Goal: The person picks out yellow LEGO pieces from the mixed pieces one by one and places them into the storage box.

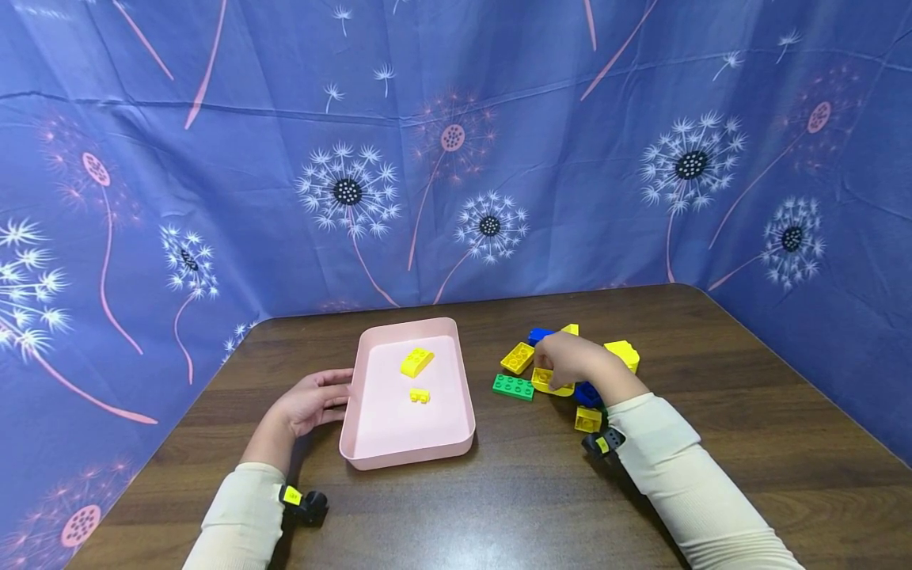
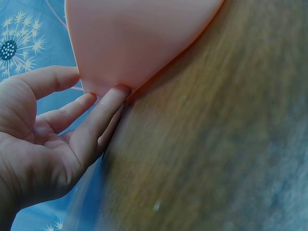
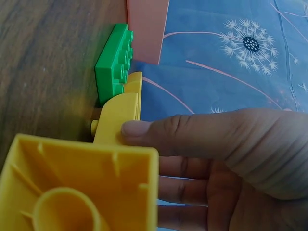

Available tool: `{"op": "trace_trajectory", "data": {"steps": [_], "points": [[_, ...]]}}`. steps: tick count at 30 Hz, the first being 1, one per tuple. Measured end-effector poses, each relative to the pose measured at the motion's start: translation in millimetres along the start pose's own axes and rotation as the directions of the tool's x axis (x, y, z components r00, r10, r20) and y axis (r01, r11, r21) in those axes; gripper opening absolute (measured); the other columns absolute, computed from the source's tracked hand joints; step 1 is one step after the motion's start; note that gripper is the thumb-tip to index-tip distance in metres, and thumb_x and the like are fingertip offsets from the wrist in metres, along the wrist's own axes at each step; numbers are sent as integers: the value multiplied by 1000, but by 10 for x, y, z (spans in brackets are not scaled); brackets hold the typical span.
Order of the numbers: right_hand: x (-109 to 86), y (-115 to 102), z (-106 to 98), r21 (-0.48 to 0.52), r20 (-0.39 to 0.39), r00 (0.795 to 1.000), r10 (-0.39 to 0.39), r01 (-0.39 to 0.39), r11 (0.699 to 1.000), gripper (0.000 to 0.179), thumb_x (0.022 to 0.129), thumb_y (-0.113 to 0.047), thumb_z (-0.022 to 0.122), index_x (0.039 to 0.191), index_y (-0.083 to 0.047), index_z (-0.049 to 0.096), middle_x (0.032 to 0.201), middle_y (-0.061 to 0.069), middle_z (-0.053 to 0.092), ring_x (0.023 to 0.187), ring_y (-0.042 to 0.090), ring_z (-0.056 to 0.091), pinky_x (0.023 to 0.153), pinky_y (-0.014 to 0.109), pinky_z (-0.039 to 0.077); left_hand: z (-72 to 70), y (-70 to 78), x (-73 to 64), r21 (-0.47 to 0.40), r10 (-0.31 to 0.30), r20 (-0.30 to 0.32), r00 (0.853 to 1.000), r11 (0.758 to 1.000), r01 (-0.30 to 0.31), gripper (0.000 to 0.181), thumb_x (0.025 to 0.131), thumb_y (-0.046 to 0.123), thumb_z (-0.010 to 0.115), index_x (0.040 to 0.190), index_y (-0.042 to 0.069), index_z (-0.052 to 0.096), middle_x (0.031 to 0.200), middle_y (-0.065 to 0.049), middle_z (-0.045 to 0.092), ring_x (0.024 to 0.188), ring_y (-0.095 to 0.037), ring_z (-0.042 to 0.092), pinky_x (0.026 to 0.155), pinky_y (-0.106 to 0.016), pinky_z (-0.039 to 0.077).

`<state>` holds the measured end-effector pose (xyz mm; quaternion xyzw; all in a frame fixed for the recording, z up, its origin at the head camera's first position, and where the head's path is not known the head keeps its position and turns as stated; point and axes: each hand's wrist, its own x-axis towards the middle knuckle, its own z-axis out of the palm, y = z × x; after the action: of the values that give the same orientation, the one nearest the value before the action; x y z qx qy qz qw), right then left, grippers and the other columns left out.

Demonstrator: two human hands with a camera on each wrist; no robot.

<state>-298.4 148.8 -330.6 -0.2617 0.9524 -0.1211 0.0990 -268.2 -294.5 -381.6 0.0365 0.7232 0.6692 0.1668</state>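
Note:
A pink tray point(image 1: 408, 457) stands on the brown table, with a yellow curved brick point(image 1: 416, 362) and a small yellow piece point(image 1: 419, 395) inside. Along its left wall, my left hand point(image 1: 313, 402) rests fairly straight fingertips point(image 2: 120, 91) on the outside. My right hand point(image 1: 573, 360) is over the loose bricks on the right and pinches a yellow brick with a rounded end point(image 1: 552, 383). The right wrist view shows the thumb point(image 3: 137, 129) against that brick's side; the other fingertips are hidden behind it.
Around the right hand lie a green brick point(image 1: 513, 386), a yellow brick point(image 1: 518, 358), blue bricks point(image 1: 540, 336) and a yellow block point(image 1: 623, 355). Nearer me is a hollow yellow brick point(image 1: 587, 419). A blue dandelion-print cloth point(image 1: 427, 198) hangs behind the table.

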Motion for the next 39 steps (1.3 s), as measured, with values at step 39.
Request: {"op": "trace_trajectory", "data": {"steps": [39], "points": [[-129,-386,-280,-42,-107,984,-143,140,989,33,72,-6,79,104,0,72,72,1,56,64,15,47,58,26,41,4,-23,21,3,7,-4,1000,1000,-7,60,98,6,53,148,-11,23,118,-13,63,103,-16,63,87,-38,54]]}}
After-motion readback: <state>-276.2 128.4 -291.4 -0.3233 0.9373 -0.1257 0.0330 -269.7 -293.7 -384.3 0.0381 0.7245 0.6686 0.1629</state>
